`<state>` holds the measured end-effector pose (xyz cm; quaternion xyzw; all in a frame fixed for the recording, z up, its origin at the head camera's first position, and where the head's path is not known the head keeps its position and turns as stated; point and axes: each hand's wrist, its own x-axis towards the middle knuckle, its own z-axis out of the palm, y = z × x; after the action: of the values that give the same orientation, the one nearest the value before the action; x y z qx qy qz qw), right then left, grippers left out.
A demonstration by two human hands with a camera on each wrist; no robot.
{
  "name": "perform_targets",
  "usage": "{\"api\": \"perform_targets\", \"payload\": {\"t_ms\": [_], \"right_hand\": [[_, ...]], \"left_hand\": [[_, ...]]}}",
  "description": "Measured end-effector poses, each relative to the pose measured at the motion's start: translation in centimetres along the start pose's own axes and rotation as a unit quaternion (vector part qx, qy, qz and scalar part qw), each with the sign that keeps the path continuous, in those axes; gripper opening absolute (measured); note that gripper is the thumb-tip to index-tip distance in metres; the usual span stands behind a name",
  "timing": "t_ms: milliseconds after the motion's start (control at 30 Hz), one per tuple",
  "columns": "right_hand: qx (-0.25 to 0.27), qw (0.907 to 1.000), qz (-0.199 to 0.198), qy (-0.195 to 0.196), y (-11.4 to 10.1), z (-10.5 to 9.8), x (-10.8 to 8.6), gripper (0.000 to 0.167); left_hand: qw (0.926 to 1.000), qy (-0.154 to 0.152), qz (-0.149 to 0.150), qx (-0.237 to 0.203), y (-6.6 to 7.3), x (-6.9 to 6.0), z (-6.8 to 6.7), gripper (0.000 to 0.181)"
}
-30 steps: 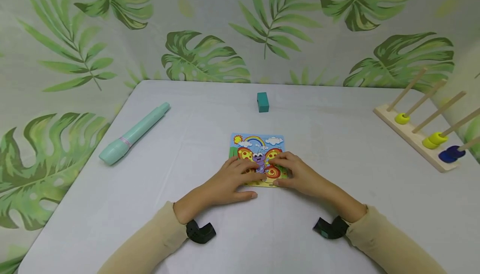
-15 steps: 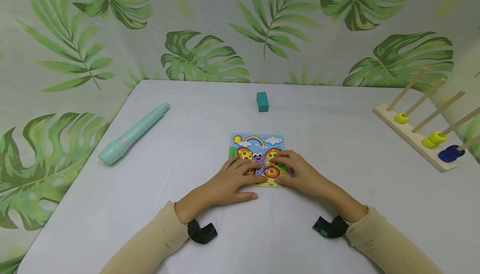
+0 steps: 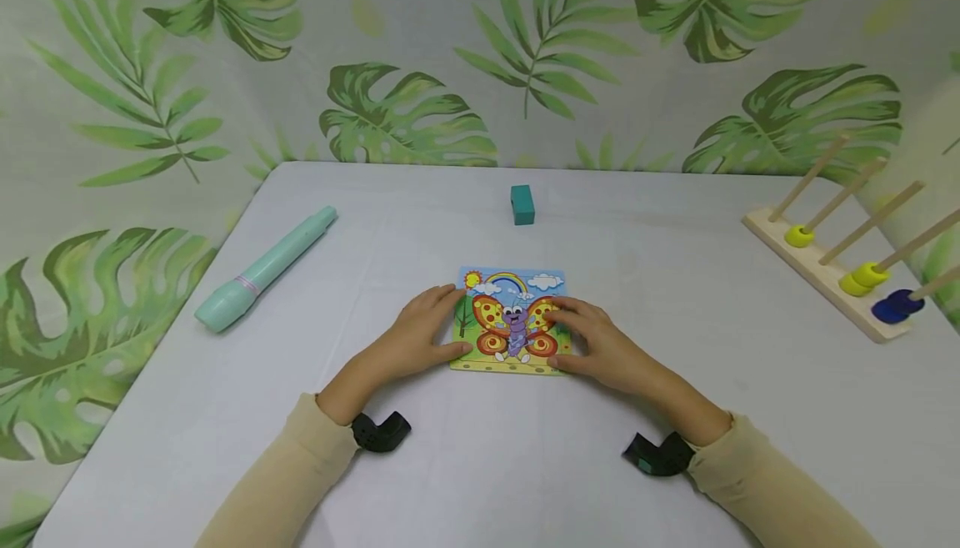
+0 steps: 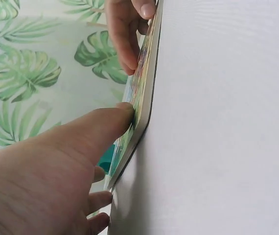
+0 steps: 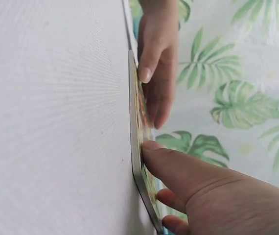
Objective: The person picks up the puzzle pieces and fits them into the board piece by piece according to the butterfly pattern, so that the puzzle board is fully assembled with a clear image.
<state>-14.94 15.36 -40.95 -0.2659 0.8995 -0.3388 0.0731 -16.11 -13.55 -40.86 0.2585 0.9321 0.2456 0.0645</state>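
Observation:
A flat picture puzzle (image 3: 515, 327) with a butterfly, a rainbow and a sun lies on the white table in the head view. My left hand (image 3: 408, 331) is at its left edge, the thumb resting on the lower left of the picture and the fingers beside the upper left edge. My right hand (image 3: 607, 348) lies over the right side, thumb and fingertips touching the surface. From the left wrist, the thumb presses on the board (image 4: 147, 105), which looks flat on the cloth. In the right wrist view, the right thumb (image 5: 178, 166) rests on the picture.
A teal block (image 3: 522, 205) stands behind the puzzle. To the left lies a mint-green microphone-shaped toy (image 3: 266, 268). A wooden peg stand (image 3: 825, 277) with yellow and dark blue beads is at the right. Leaf-patterned cloth (image 3: 420, 56) rises behind the table.
My left hand has slid leftward off the middle of the picture to the puzzle's left edge, uncovering the butterfly. The right hand has stayed almost in place.

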Motion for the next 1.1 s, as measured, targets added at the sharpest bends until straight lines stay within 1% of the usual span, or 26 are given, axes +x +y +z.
{"api": "perform_targets", "payload": {"t_ms": [67,167,367,533,667,800,1100], "right_hand": [[-0.011,0.9999,0.005,0.002,0.1,-0.1,-0.1,0.063],[-0.021,0.9997,0.014,-0.002,0.3,-0.5,-0.2,0.071],[-0.018,0.9984,0.021,-0.05,0.8,-1.7,-0.5,0.081],[-0.039,0.9955,0.016,-0.085,1.2,-2.6,-0.9,0.088],[-0.058,0.9932,0.026,-0.097,1.2,-3.2,-1.2,0.091],[-0.062,0.9919,0.036,-0.105,1.1,-3.5,-1.4,0.091],[-0.084,0.9894,0.046,-0.109,0.7,-3.6,-1.3,0.091]], "left_hand": [[0.9999,-0.007,0.003,0.009,-0.4,0.0,0.1,0.075],[0.9997,-0.006,0.016,0.02,-0.5,0.1,0.3,0.073],[0.9989,0.002,0.038,0.028,0.0,0.4,0.9,0.072],[0.9977,0.003,0.048,0.047,0.8,0.5,1.7,0.073],[0.9966,0.002,0.058,0.058,1.3,0.4,2.2,0.075],[0.996,0.001,0.061,0.065,1.7,0.4,2.4,0.076],[0.9959,-0.002,0.056,0.071,2.4,0.2,2.2,0.075]]}}
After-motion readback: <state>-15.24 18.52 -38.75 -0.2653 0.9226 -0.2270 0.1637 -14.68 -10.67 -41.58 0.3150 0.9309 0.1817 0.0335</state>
